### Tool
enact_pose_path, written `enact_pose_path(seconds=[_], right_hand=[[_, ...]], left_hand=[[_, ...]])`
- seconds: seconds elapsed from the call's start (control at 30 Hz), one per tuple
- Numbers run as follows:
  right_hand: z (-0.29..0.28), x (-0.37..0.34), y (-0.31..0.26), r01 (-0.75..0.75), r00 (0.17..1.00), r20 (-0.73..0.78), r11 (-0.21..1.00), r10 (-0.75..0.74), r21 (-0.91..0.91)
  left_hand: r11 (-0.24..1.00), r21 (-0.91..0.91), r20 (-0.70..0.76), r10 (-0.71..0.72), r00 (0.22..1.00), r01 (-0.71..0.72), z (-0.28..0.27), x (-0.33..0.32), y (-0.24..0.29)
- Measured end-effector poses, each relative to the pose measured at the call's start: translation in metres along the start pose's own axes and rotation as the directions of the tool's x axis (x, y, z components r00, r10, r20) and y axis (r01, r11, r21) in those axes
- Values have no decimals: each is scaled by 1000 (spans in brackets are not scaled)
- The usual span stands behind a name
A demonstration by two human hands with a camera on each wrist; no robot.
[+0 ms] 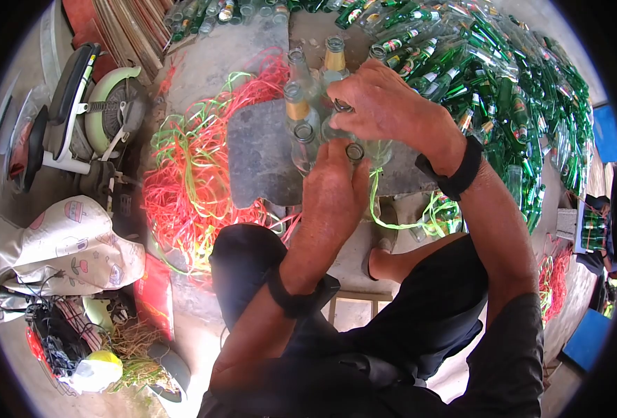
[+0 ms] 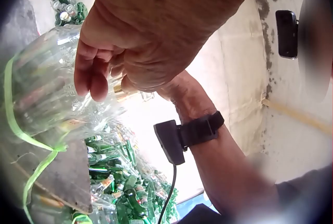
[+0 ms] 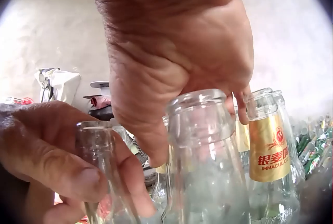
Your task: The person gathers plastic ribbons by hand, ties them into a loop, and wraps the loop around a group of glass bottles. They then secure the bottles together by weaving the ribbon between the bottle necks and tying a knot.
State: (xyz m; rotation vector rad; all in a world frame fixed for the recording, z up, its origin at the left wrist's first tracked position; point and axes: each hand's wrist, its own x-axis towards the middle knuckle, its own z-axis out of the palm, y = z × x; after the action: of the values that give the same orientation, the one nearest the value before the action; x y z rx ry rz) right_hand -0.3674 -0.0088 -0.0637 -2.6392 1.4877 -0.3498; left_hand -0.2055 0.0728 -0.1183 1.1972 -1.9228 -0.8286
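Several clear glass bottles stand upright in a tight cluster on a dark flat board [image 1: 256,153], some with gold neck labels [image 3: 269,154]. My left hand [image 1: 333,191] is at the near side, its thumb and fingers round the neck of a front bottle [image 3: 96,143]. From above, my right hand [image 1: 395,104] reaches over the cluster and grips a bottle neck [image 1: 343,106] between thumb and fingers; its fingertips are partly hidden behind another bottle [image 3: 205,156] in the right wrist view. A green plastic strap [image 2: 52,151] runs round the bottles, knotted at the side.
A heap of red and green strapping [image 1: 190,188] lies left of the board. Green bottles [image 1: 489,76] are piled at the right and back. Further left are a scooter-like machine [image 1: 92,111] and a printed cloth [image 1: 78,244]. My knees are close below the board.
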Motion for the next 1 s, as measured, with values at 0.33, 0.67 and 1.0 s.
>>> enact_pose_path(seconds=[0.33,0.67,1.0], right_hand=[[19,-7,3,7,995,-96,1000,-8,-14],[0,-11,-21,-170,981,84,985,172,-31],[-60,-59,-7,-240,947,-229,970,227,-31]], left_hand=[[995,47,-92,90,992,-86,5,1,-18],[999,-9,38,-33,999,33,-1,4,-20],[993,-28,56,-109,992,111,-7,5,-9]])
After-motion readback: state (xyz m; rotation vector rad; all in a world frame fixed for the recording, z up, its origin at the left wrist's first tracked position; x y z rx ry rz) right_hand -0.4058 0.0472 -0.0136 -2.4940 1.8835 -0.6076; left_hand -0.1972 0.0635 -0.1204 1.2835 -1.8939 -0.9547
